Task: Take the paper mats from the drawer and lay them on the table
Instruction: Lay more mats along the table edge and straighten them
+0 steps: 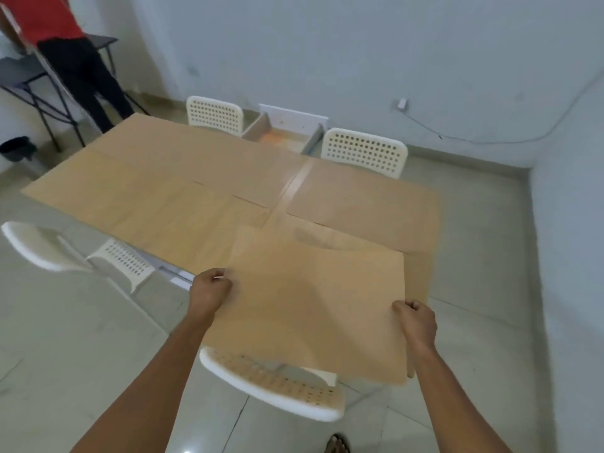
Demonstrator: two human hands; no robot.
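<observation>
A large brown paper mat (310,302) hangs in the air over the table's near right corner and the chair in front of me. My left hand (210,287) pinches its left edge. My right hand (416,320) pinches its right edge. Both fists are closed on the sheet. Several more brown paper mats (170,178) lie flat on the table (178,276) and cover almost all of its top, with one at the far right (362,201). An open white drawer (287,129) sits on the floor behind the table, with something orange inside.
White perforated chairs stand around the table: one right below the held mat (277,387), one at the left (98,256), two at the far side (214,114) (364,152). A person in a red top (65,44) stands at a dark folding table at the back left. My foot (338,444) shows at the bottom.
</observation>
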